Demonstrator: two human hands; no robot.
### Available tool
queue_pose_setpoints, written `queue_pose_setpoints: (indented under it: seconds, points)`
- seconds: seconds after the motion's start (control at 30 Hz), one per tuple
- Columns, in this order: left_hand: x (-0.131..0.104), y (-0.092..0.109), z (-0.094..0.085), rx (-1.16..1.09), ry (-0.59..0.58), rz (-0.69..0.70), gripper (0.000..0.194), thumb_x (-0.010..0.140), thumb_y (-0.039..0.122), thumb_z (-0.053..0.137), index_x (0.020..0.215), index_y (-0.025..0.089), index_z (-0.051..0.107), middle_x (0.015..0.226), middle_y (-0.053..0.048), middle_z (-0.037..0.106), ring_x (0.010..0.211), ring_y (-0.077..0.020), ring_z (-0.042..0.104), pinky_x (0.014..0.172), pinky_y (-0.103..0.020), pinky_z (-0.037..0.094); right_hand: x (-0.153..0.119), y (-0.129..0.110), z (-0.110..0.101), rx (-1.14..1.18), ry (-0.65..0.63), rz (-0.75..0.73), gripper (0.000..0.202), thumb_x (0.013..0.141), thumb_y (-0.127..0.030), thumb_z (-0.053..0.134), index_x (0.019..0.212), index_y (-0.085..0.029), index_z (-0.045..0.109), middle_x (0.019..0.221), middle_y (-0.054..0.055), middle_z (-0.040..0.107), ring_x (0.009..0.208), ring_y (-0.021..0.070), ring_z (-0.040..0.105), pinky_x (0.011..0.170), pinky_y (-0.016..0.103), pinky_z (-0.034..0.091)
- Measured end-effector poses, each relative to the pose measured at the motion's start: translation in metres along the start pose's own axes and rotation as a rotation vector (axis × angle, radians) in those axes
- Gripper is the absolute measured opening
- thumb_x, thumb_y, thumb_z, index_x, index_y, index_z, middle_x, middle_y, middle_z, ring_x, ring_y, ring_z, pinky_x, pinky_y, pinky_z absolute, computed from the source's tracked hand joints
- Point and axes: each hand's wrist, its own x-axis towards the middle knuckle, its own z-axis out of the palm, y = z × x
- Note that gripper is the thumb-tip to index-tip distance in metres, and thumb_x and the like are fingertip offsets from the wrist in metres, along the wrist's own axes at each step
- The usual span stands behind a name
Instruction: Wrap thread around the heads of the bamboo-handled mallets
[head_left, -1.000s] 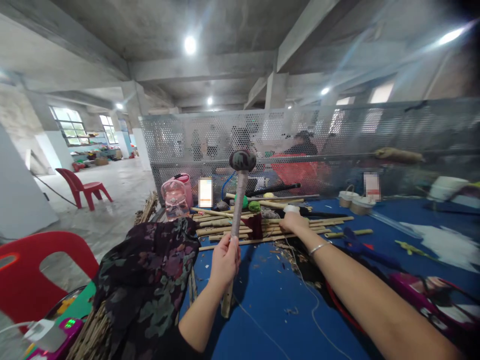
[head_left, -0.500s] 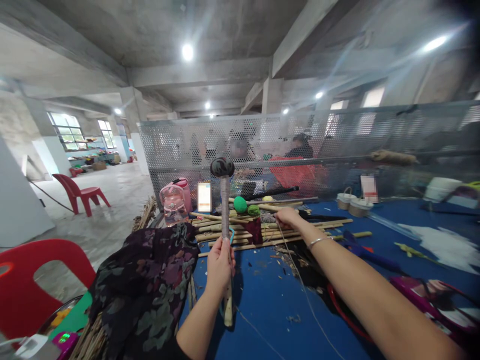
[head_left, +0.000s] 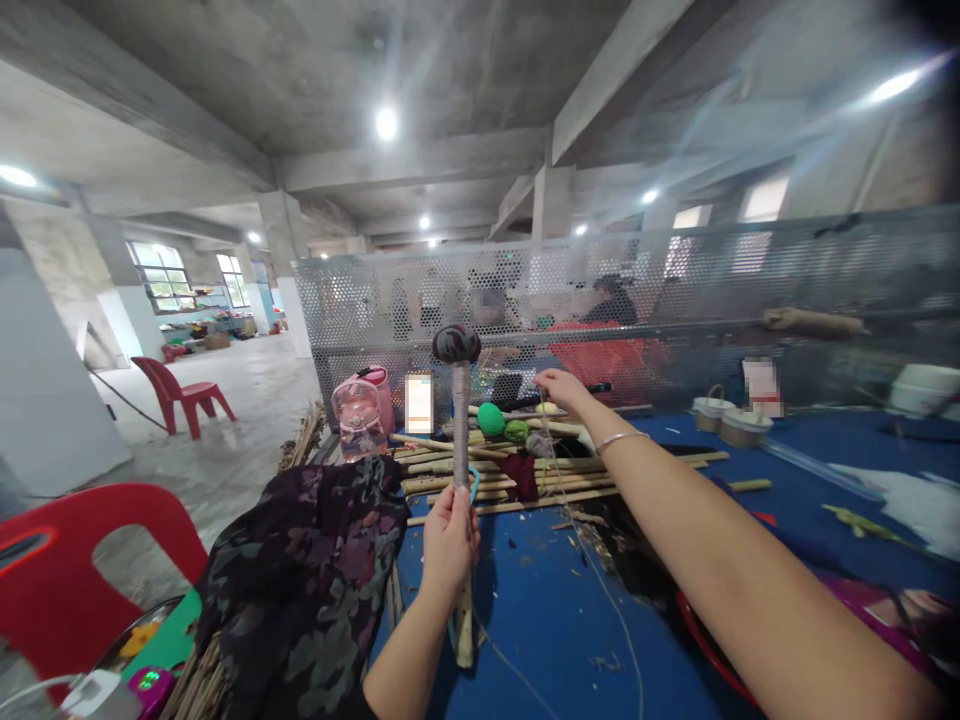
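My left hand (head_left: 448, 545) is wrapped round a wooden stick (head_left: 464, 640), held upright over the blue table. Grey thread winding (head_left: 461, 420) covers its upper part, and a dark patterned cloth ball (head_left: 456, 344) caps the top. Beside those fingers shows a light-blue loop (head_left: 474, 484). Out ahead and to the right, my right hand (head_left: 561, 390) pinches a thin grey thread (head_left: 553, 465) between closed fingertips. The thread hangs from there in a long curve down over the table. Just below that hand lies a grey yarn ball (head_left: 538, 443) among loose sticks.
Bare sticks (head_left: 442, 485), a green ball (head_left: 491, 419) and a phone-like screen (head_left: 419, 404) lie ahead. Dark floral cloth (head_left: 300, 590) drapes at left, beside a red chair (head_left: 157, 500). A perforated metal screen (head_left: 360, 300) stands behind; small buckets (head_left: 742, 424) sit right.
My right hand has risen and moved slightly left, away from the sticks, drawing the thread up. My left hand still grips the stick. The view has shifted a little.
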Motion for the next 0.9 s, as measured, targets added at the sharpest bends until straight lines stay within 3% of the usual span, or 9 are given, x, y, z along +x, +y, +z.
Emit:
queue_pose_setpoints:
  seconds: [0.2, 0.37, 0.53, 0.73, 0.9]
  points:
    - [0.000, -0.001, 0.000, 0.034, 0.001, 0.002, 0.042, 0.069, 0.059, 0.053, 0.075, 0.020, 0.042, 0.050, 0.009, 0.039, 0.030, -0.0026, 0.030, 0.026, -0.013, 0.023, 0.010, -0.052, -0.030, -0.143, 0.108, -0.280, 0.022, 0.071, -0.036, 0.051, 0.064, -0.015, 0.055, 0.060, -0.001, 0.053, 0.059, 0.0106, 0.044, 0.057, 0.021, 0.036]
    - [0.000, -0.004, -0.002, 0.038, -0.003, -0.014, 0.041, 0.069, 0.059, 0.054, 0.080, 0.020, 0.045, 0.051, 0.009, 0.040, 0.030, -0.0025, 0.029, 0.027, -0.013, 0.023, 0.003, -0.110, -0.063, -0.144, 0.101, -0.328, 0.017, 0.075, -0.028, 0.053, 0.064, -0.015, 0.053, 0.061, -0.001, 0.051, 0.057, 0.0088, 0.045, 0.056, 0.020, 0.039]
    - [-0.001, -0.006, -0.004, 0.045, -0.014, -0.004, 0.039, 0.070, 0.057, 0.053, 0.077, 0.020, 0.043, 0.052, 0.009, 0.040, 0.031, -0.0027, 0.031, 0.028, -0.013, 0.023, -0.005, -0.158, -0.088, 0.005, 0.152, -0.382, 0.015, 0.078, -0.023, 0.055, 0.067, -0.015, 0.049, 0.063, 0.000, 0.049, 0.057, 0.0083, 0.045, 0.053, 0.021, 0.041]
    - [-0.002, -0.002, -0.003, 0.058, 0.017, 0.012, 0.038, 0.071, 0.057, 0.053, 0.077, 0.020, 0.042, 0.052, 0.009, 0.039, 0.032, -0.0025, 0.032, 0.028, -0.012, 0.024, -0.003, -0.191, -0.120, 0.062, 0.233, -0.519, 0.016, 0.086, -0.027, 0.048, 0.083, -0.012, 0.051, 0.077, 0.004, 0.051, 0.072, 0.0103, 0.050, 0.060, 0.023, 0.045]
    - [-0.002, -0.002, -0.003, 0.057, 0.025, 0.012, 0.039, 0.069, 0.057, 0.054, 0.077, 0.020, 0.042, 0.052, 0.009, 0.040, 0.032, -0.0028, 0.032, 0.028, -0.013, 0.024, -0.015, -0.212, -0.140, 0.041, 0.271, -0.612, 0.027, 0.091, -0.030, 0.040, 0.099, -0.006, 0.048, 0.101, 0.012, 0.053, 0.087, 0.0125, 0.049, 0.069, 0.026, 0.044]
